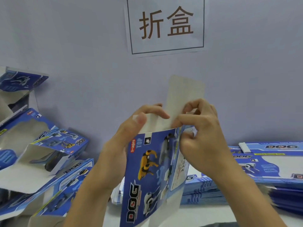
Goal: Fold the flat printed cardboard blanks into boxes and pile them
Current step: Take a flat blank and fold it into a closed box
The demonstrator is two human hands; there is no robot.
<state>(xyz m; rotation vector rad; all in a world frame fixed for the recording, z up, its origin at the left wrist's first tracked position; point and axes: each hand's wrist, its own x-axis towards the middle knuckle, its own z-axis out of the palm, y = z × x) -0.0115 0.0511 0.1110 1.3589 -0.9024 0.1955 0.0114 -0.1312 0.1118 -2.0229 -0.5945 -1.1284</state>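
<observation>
Cardboard, blue and printed with robot dogs and the word "DOG", half-formed into an upright box [152, 174], held up at frame centre above the white desk [205, 215]. Held at its top end by both hands. Left hand [131, 133] gripping the upper left corner, thumb pressed on the plain white flap, fingers curled behind. Right hand [201, 131] pinching the upper right edge, fingers curled round a small side flap. Rising above both hands, a tall plain white tuck flap [185, 94], standing against the pale lilac wall [82, 46].

To the left, touching one another, a loose pile of folded blue window boxes [49, 158], tilted at differing angles, white insides showing. To the right, lying on the desk against the wall, a stack of flat blue printed blanks [265, 163], top blank showing "DOG" lettering and a white cut-out window. More flat blanks below and in front of that stack, edges blurred.

High on the wall, a white paper sign with a dark frame and two large brown characters [166, 23].
</observation>
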